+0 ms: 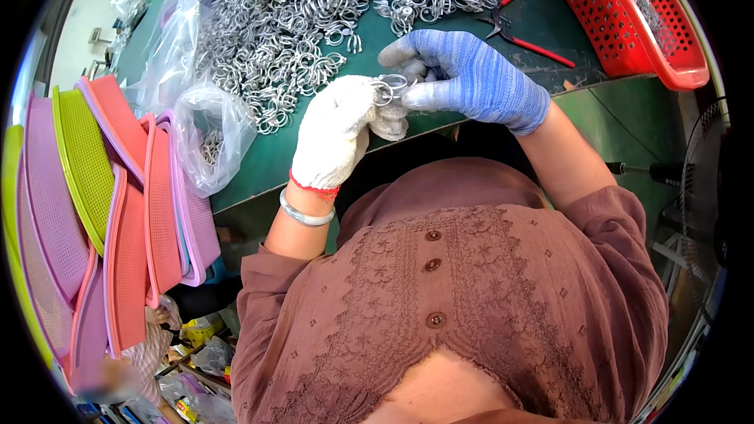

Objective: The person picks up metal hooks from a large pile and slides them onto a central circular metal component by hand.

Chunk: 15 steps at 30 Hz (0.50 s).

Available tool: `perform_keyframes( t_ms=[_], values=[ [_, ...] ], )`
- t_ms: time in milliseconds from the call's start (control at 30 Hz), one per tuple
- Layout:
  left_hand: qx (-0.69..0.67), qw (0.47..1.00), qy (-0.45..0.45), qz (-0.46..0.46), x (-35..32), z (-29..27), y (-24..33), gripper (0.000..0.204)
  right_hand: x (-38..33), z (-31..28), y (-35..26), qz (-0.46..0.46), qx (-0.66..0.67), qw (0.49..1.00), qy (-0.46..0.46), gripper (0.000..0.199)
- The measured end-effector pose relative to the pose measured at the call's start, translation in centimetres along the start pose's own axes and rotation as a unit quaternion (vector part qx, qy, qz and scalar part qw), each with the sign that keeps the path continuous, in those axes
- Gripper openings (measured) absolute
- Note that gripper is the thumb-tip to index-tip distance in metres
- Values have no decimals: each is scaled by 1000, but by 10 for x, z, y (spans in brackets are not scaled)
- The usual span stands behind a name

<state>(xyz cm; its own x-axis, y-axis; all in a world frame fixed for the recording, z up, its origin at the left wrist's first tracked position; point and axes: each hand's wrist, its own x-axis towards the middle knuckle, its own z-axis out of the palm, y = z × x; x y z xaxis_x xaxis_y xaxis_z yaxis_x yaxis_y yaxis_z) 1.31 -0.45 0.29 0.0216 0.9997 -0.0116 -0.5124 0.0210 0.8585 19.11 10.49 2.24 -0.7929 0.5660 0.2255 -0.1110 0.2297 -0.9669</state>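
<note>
My left hand (pixel 339 127), in a white knit glove with a red cuff, pinches a small silver metal ring piece (pixel 389 90) near the table's front edge. From the right, my right hand (pixel 471 78), in a blue glove with grey fingertips, closes thumb and fingers on the same piece. The exact shape of the piece is partly hidden by the fingers. Just beyond both hands spreads a large heap of similar silver ring pieces (pixel 298 23). Red-handled pliers (pixel 503 25) lie with their handles apart, beyond my right hand.
A red perforated basket (pixel 585 12) with grey pieces stands at the far right. Clear plastic bags (pixel 200 129) sit left of the heap, one holding metal pieces. Stacked coloured baskets (pixel 129 259) crowd the left side. A fan (pixel 701 180) stands at right; another person (pixel 149 353) is at lower left.
</note>
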Motion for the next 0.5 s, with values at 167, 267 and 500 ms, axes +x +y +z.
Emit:
perform_keyframes(
  t_ms=[167,267,500],
  values=[
    [-13,1000,-7,1,1,1,-2,31,-2,-3,-4,94,93,990,-42,40],
    [-70,997,-17,-12,2,-3,-6,30,0,-1,4,115,136,983,-48,35],
    [-49,999,5,-20,3,-4,-1,23,2,4,7,40,43,998,30,25]
  ],
)
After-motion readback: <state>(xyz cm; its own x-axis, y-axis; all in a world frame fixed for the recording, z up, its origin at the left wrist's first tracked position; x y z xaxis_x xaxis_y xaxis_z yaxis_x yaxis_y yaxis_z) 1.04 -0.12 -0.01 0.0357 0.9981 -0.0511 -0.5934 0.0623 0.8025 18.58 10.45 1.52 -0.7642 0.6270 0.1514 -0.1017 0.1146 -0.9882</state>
